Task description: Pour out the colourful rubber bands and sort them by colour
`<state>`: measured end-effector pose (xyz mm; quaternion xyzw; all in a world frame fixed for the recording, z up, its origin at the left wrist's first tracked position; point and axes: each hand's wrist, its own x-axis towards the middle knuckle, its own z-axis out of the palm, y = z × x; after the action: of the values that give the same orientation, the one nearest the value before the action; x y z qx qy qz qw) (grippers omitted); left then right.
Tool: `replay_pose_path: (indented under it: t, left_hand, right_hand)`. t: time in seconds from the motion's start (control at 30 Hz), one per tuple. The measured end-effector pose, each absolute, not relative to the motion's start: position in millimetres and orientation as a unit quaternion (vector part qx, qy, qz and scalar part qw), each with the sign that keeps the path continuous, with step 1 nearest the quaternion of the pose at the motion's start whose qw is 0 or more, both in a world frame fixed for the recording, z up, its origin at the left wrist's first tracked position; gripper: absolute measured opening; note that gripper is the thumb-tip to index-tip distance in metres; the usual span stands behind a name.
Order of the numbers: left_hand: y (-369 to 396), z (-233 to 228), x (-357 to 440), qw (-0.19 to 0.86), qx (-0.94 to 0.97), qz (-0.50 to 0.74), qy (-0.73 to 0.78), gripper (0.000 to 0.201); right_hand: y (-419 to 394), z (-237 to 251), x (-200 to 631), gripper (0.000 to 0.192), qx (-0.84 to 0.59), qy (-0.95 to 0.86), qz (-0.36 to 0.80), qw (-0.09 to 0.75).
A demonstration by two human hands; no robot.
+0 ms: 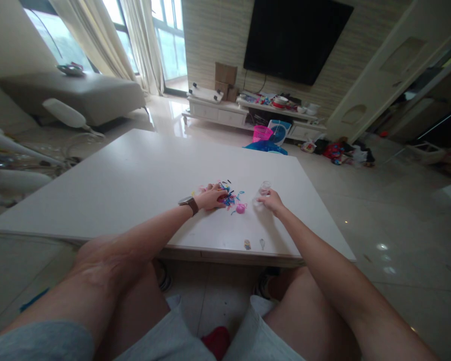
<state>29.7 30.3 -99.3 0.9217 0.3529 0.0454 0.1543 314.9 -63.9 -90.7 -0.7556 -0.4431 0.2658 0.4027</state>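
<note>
The counter numbers one. At the centre are two hands, one left hand and one right hand, one watch, one clear container, one round pink piece, and uncountable bands. Lower centre, two small pieces; upper right, one television.

This is a home, most likely its living room: a large TV hangs on the wall above a low cabinet crowded with bowls, cardboard boxes and small clutter. Long curtains flank tall windows, a padded bench stands nearby, and bags lie heaped on the glossy tiled floor.
</note>
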Motion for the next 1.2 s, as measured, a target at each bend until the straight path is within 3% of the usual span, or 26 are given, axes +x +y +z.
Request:
replay_pose_path:
  t: [0.13,0.27,0.37,0.5,0.57,0.63,0.77,0.97,1.03,1.13,1.2]
  left_hand:
    - [38,-98,33,0.135,0.946,0.081,0.285,0.025]
    - [44,-84,31,0.142,0.941,0.116,0.284,0.025]
    - [47,-66,27,0.153,0.935,0.141,0.287,0.031]
    - [51,-47,21,0.143,0.934,0.152,0.291,0.033]
    - [53,-44,17,0.148,0.93,0.152,0.299,0.035]
    - [56,-45,14,0.155,0.926,0.154,0.309,0.036]
    - [56,-49,8,0.152,0.92,0.107,0.346,0.043]
    - [41,-60,8,0.129,0.918,-0.058,0.37,0.091]
    - [40,-67,10,0.108,0.929,-0.058,0.349,0.081]
    - [47,-76,12,0.09,0.942,-0.013,0.324,0.044]
    - [53,-78,12,0.095,0.941,0.026,0.323,0.031]
  right_hand:
    - [-66,-85,313,0.042,-0.756,-0.457,0.266,0.386]
    - [-67,-75,311,0.065,-0.758,-0.457,0.253,0.39]
    - [-74,-57,307,0.078,-0.757,-0.471,0.159,0.424]
    - [-93,-27,291,0.048,-0.697,-0.574,-0.046,0.427]
    - [-103,-20,279,0.027,-0.645,-0.659,-0.047,0.385]
    - [-110,-22,266,0.021,-0.593,-0.74,-0.002,0.317]
    - [-110,-40,247,0.027,-0.535,-0.827,0.051,0.166]
    - [-101,-60,237,0.033,-0.552,-0.828,0.055,0.089]
    - [-99,-62,235,0.033,-0.555,-0.827,0.05,0.069]
    - [-98,-66,230,0.03,-0.567,-0.821,0.053,0.043]
    - [-98,-67,228,0.029,-0.575,-0.815,0.059,0.024]
